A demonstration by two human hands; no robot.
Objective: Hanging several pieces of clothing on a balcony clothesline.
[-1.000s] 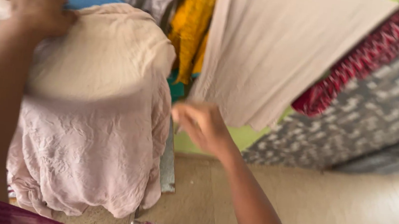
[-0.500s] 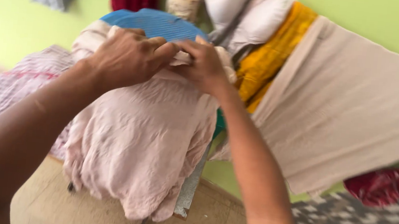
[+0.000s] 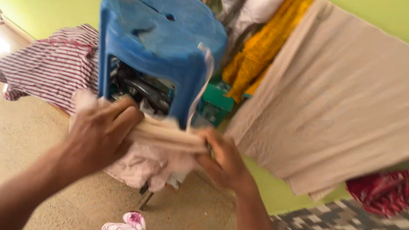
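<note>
A striped cloth [image 3: 51,64] lies on the floor. The left hand [image 3: 99,134] and right hand [image 3: 225,161] each close a tight grip on a bunched pink cloth [image 3: 161,136], stretched between them below the blue stool [image 3: 160,33].

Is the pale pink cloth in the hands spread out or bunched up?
Bunched up. The pale pink cloth is gathered into a narrow roll between the left hand and right hand, its rest hanging crumpled below.
</note>
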